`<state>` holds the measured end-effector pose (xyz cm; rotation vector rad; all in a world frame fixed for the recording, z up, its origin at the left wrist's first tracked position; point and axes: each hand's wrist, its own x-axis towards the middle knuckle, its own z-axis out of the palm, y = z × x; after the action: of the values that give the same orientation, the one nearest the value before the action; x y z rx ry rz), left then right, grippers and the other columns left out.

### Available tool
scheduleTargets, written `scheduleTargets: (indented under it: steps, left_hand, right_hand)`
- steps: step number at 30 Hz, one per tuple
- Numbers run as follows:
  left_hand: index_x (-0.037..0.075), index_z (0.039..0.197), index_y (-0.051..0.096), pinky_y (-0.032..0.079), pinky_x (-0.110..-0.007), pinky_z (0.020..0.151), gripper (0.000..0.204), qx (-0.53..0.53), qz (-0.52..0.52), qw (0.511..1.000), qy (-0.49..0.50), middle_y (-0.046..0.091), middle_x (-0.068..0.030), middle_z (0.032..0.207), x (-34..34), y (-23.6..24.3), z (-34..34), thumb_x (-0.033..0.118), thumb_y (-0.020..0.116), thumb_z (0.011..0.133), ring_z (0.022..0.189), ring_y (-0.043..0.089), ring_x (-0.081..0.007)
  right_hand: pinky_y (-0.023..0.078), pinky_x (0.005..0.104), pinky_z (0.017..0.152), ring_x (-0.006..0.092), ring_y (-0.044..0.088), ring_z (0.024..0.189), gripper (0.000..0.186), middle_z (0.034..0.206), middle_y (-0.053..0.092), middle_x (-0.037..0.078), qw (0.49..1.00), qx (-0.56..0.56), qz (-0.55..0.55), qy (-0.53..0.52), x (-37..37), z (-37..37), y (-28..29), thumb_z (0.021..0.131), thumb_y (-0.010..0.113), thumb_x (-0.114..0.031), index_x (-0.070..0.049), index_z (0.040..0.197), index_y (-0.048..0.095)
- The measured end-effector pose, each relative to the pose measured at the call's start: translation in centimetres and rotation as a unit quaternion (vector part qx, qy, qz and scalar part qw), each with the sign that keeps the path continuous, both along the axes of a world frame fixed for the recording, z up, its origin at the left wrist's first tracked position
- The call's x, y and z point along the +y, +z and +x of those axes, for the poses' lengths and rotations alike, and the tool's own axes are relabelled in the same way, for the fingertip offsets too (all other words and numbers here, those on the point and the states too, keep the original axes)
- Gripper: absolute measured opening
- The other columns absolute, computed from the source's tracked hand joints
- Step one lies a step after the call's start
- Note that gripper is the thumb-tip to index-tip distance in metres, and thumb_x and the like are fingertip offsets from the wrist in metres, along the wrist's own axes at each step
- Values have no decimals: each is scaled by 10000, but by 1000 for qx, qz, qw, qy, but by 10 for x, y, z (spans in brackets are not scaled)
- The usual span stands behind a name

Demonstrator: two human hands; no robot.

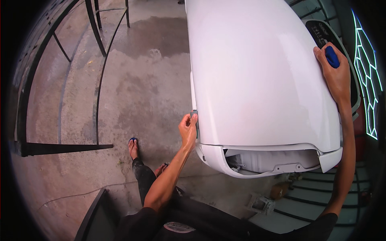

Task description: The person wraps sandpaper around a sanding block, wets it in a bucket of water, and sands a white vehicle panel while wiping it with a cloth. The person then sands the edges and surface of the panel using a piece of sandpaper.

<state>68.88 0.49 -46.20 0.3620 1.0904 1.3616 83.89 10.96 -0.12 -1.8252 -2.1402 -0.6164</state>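
A large glossy white vehicle body panel (261,80) stretches away in front of me, its near end wrapping round a dark opening (277,158). At its left edge, my left hand (187,132) pinches a small grey pad (194,113) between thumb and fingers, against the panel's side. Along the far right edge, my right hand (337,76) is closed round a soft blue wad (332,57), perhaps a cloth or sponge. Whether that wad touches the white surface cannot be made out.
A black metal frame (98,80) stands at the left on the stained concrete floor (136,88). Beyond my right hand is a dark rounded board (321,30). Green-white light tubes (366,76) form hexagons at the right. My foot (133,149) rests below left.
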Motion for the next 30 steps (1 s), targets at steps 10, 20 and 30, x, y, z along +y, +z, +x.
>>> scheduleTargets:
  steps: [10, 20, 30]
  left_hand:
    - [37, 817, 613, 308, -261, 629, 323, 5, 4, 998, 63, 444, 88, 744, 42, 7, 4, 269, 667, 1035, 706, 338, -49]
    - [46, 840, 641, 335, -229, 659, 251, -19, -37, 997, 64, 485, 83, 773, 16, 8, 19, 219, 701, 1013, 726, 386, -35]
    - [12, 864, 662, 293, -238, 615, 253, 70, 22, 988, 135, 453, 85, 768, -8, 3, 37, 222, 747, 977, 704, 338, -32]
  right_hand:
    - [400, 266, 609, 88, 454, 578, 392, 656, 455, -23, 1000, -12, 13, 11, -1, 3, -6, 982, 691, -434, -98, 801, 602]
    - [418, 261, 593, 75, 459, 553, 390, 655, 470, -21, 999, -36, 35, -21, -9, 4, -1, 990, 685, -439, -98, 815, 613]
    - [421, 258, 581, 70, 476, 557, 377, 654, 463, -20, 996, -1, 2, -84, -15, -2, 6, 1003, 673, -433, -103, 833, 600]
